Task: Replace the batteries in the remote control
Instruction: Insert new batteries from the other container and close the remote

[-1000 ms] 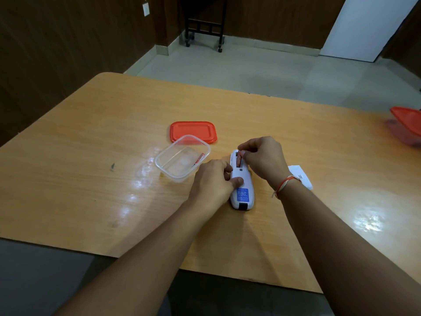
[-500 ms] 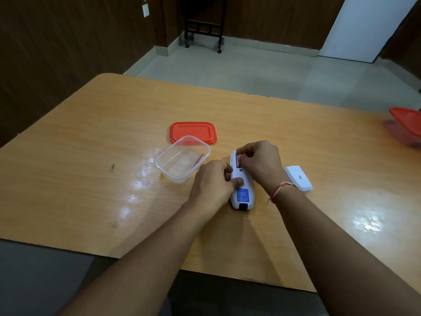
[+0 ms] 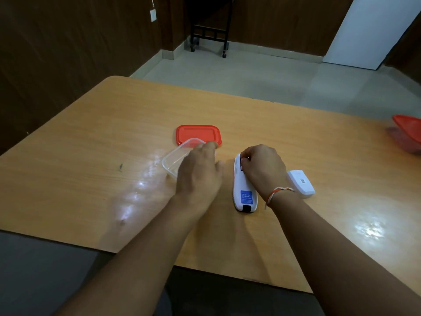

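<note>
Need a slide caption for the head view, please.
Right hand works at the remote; left hand reaches over the clear container.

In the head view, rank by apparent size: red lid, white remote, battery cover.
1. Red lid, farther from the camera, so this rank holds.
2. White remote, partly under the right hand.
3. Battery cover.

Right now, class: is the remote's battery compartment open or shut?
Open. The white battery cover lies apart on the table, right of the remote, while the right hand works at the exposed bay.
</note>
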